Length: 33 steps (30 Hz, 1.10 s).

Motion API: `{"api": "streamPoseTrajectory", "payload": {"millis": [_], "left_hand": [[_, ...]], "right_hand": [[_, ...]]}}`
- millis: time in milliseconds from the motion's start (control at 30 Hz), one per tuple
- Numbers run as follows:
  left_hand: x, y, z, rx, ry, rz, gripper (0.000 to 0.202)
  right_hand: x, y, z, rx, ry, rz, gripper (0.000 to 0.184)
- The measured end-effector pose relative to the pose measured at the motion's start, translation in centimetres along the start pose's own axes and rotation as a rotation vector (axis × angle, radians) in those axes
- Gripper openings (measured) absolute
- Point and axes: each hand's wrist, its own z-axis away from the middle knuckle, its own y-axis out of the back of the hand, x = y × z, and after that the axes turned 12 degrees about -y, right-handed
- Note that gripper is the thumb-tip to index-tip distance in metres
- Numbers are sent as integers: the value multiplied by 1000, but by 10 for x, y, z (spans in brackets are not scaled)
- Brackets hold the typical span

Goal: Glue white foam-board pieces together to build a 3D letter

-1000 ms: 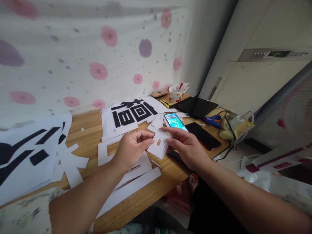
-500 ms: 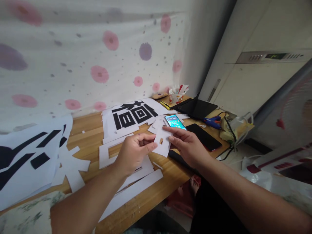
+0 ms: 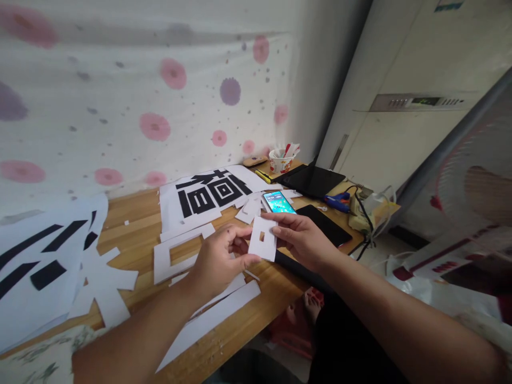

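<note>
Between my two hands is a small white card piece [image 3: 267, 248] with a little rectangular hole cut in it. My left hand [image 3: 224, 256] pinches its left edge between thumb and fingers. On the other side my right hand [image 3: 302, 237] grips the right edge, thumb on the near face. Just behind the card lies a lit phone [image 3: 279, 202] beside some white card scraps [image 3: 248, 209]. A white rectangular card frame [image 3: 163, 261] rests on the wooden table [image 3: 132, 218], left of my left hand, with long white strips [image 3: 212, 317] below it.
At the back lies a paper sheet [image 3: 170, 200] with a large black character. Another printed sheet [image 3: 36, 298] and a cut white shape [image 3: 114, 288] are at left. Right are a black tablet [image 3: 332, 226], a blue glue gun [image 3: 338, 201], a power strip [image 3: 362, 213] and a spoon cup [image 3: 281, 161].
The card piece has been turned more upright, its face now squarer to me. My left thumb has shifted lower along its edge. The whole view has swung slightly to the right.
</note>
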Motion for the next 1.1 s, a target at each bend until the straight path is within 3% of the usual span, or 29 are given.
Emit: {"api": "streamPoseTrajectory", "payload": {"millis": [267, 467, 667, 833, 1000, 1100], "left_hand": [[-1, 16, -4, -200, -150, -71, 68], [1, 16, -4, -236, -156, -84, 65], [0, 17, -4, -266, -267, -132, 69], [2, 16, -4, -224, -389, -264, 69], [6, 14, -5, -100, -705, -589, 64], [3, 14, -4, -51, -840, -650, 62]], "right_hand": [[-2, 4, 5, -78, -45, -50, 29], [-3, 3, 4, -134, -63, -26, 30], [-1, 2, 5, -177, -57, -8, 28], [1, -1, 6, -150, -37, -19, 27], [9, -8, 6, -50, -22, -64, 39], [12, -14, 8, -29, 21, -31, 28]]}}
